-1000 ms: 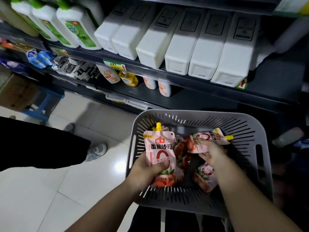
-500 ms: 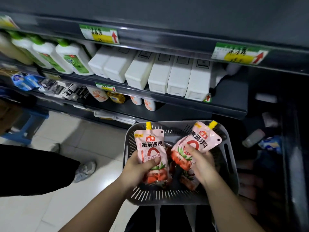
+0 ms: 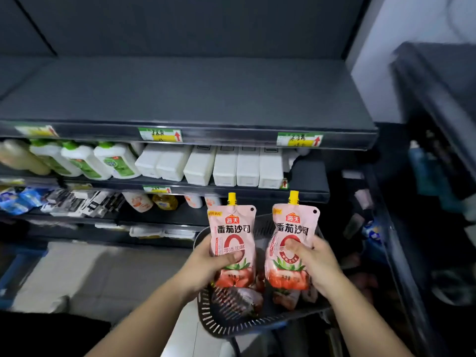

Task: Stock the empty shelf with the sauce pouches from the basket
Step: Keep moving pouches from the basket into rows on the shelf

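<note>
I hold two pink tomato sauce pouches with yellow caps upright above the grey slotted basket (image 3: pixel 233 322). My left hand (image 3: pixel 208 264) grips the left pouch (image 3: pixel 231 233) by its lower half. My right hand (image 3: pixel 315 264) grips the right pouch (image 3: pixel 293 228) the same way. Several more pouches (image 3: pixel 242 297) lie in the basket below. The bare dark shelf (image 3: pixel 185 96) spans the view above, with yellow and green price tags (image 3: pixel 160 134) along its front edge.
The shelf below holds white containers (image 3: pixel 224 166) and green-capped bottles (image 3: pixel 82 161). Lower down stand small bottles (image 3: pixel 164 202) and dark packets (image 3: pixel 82 202). Another dark rack (image 3: pixel 438 176) rises on the right. Pale tiled floor (image 3: pixel 90 274) lies at the left.
Both hands have lifted a pouch out of the basket and turned the right one upright. My view has tilted up, bringing the bare shelf into sight.
</note>
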The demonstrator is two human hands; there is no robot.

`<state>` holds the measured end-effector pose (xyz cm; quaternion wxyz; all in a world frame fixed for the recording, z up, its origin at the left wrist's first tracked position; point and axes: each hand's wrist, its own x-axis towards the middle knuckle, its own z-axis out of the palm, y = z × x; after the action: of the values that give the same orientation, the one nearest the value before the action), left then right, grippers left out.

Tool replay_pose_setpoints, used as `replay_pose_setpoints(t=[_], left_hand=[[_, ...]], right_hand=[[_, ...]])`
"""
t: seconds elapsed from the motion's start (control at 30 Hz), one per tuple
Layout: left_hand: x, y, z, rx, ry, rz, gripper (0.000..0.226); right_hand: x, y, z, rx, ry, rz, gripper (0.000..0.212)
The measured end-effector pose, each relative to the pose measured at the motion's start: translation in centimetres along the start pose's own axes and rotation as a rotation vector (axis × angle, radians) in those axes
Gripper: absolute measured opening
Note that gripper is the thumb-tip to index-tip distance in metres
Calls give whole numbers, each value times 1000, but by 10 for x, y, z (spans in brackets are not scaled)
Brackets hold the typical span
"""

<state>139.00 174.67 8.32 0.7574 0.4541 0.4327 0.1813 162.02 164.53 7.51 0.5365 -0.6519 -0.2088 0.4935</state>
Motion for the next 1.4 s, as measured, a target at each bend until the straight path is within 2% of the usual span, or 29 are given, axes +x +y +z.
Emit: replay_pose_setpoints(t=[0.17, 0.27, 0.4, 0.5, 0.63, 0.73, 0.83, 1.0, 1.2, 1.3, 1.4], left_hand=[[5, 35, 18, -16, -41, 87, 61], [6, 55, 30, -6, -89, 133, 60], [-3, 77, 44, 66, -186, 194, 48], [-15, 95, 58, 78, -277, 215, 41], [-31, 120, 85, 168, -371, 303, 42], [-46, 135, 114, 201, -430, 353, 45], [-68, 141, 151, 198, -513, 414, 46], [-126, 126, 215, 162, -621, 502, 44], [-227, 71, 295, 179, -805, 499, 60], [-282, 36, 333, 225, -944, 472, 53], [-336, -6, 375, 283, -1066, 428, 42]], right_hand=[[-32, -40, 0, -24, 50, -143, 18], [-49, -59, -4, -10, 112, -211, 24], [-76, -84, -12, 41, 189, -276, 16], [-98, -101, -20, 39, 225, -319, 20], [-130, -120, -34, 22, 323, -377, 12], [-167, -132, -44, 59, 391, -410, 25], [-216, -137, -62, 97, 444, -461, 20], [-308, -131, -91, 66, 589, -568, 16], [-456, -100, -123, -2, 766, -667, 24], [-535, -67, -136, -22, 872, -669, 39], [-615, -30, -143, -21, 1035, -658, 37]])
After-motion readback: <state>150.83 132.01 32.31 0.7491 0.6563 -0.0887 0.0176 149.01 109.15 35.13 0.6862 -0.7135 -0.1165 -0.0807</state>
